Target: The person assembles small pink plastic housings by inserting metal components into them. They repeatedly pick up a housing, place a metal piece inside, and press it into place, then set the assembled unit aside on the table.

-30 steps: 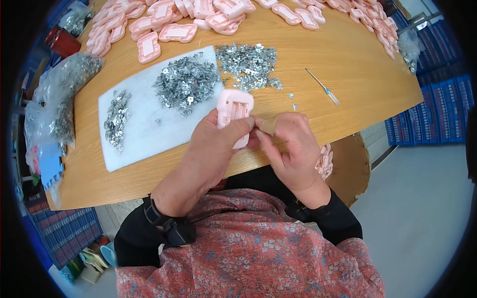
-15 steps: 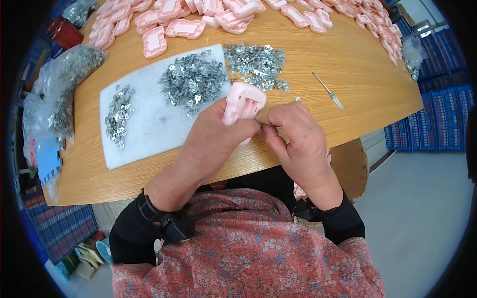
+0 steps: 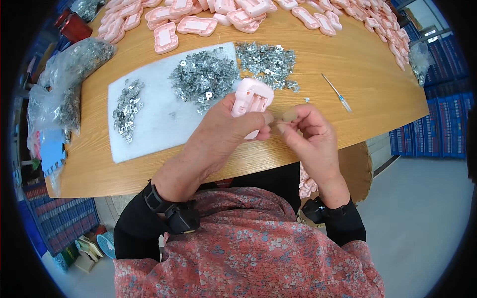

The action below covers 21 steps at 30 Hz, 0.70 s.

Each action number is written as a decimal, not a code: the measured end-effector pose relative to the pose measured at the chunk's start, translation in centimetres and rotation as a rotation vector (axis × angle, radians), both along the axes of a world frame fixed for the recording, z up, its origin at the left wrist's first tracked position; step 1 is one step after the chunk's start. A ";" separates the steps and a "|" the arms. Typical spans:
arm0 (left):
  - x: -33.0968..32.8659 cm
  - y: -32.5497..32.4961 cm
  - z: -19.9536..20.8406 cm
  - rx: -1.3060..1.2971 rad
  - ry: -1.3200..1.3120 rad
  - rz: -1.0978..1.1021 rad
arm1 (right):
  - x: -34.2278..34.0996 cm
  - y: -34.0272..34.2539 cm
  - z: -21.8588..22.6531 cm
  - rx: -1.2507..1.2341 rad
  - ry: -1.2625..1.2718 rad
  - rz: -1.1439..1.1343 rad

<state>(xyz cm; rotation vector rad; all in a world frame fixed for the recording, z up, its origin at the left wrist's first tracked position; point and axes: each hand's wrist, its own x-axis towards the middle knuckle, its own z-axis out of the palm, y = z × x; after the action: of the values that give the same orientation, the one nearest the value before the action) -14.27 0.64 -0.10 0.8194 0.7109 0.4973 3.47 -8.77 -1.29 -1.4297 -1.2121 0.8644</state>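
My left hand (image 3: 218, 126) is closed around a pale pink plastic housing (image 3: 243, 105), its open battery compartment facing up and its top end pointing away from me. Just right of it, apart from the housing, is my right hand (image 3: 315, 139), with thumb and forefinger brought together. A tan finger cot covers that forefinger's tip; whatever lies in the pinch is too small to make out. Beyond my left hand, a heap of small silvery metal clips (image 3: 201, 77) rests on a white foam pad (image 3: 154, 107).
A smaller clip pile (image 3: 127, 111) lies on the pad's left, another pile (image 3: 268, 62) on the wooden table (image 3: 348, 64). A thin screwdriver (image 3: 338, 93) lies right. Pink housings (image 3: 198, 25) crowd the far edge. Plastic bags of metal parts (image 3: 64, 82) stand left, near a red container (image 3: 75, 27).
My right hand has drawn back to the right, away from the pink housing, which it was touching. My left hand still holds the housing. The whole view has shifted slightly.
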 end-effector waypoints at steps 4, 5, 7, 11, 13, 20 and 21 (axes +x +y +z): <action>0.4 0.0 -1.3 -0.027 -0.121 -0.044 | -0.6 0.4 0.5 0.027 0.237 -0.092; 0.8 0.0 -1.7 -0.015 -0.167 -0.036 | -0.6 0.6 0.3 0.027 0.239 -0.082; 0.6 -0.1 -2.2 0.006 -0.188 -0.026 | -1.0 0.9 -0.4 0.109 0.259 -0.071; 0.4 -0.4 -1.5 0.036 -0.145 -0.004 | -1.0 1.0 -0.8 0.127 0.228 -0.073; 0.1 -0.6 -1.7 0.091 -0.086 0.003 | -1.0 0.9 -0.7 0.081 0.207 -0.032; -0.2 -1.0 -1.3 0.109 -0.047 -0.030 | -0.3 0.5 1.2 -0.029 0.269 0.051; -0.4 -1.0 -1.4 0.027 -0.089 -0.016 | -0.4 0.6 1.3 0.014 0.297 0.036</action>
<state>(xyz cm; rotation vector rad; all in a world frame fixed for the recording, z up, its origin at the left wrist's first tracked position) -14.68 -0.36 -1.47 0.8223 0.6159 0.5265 3.03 -8.19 -0.02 -1.2208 -1.0187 1.0503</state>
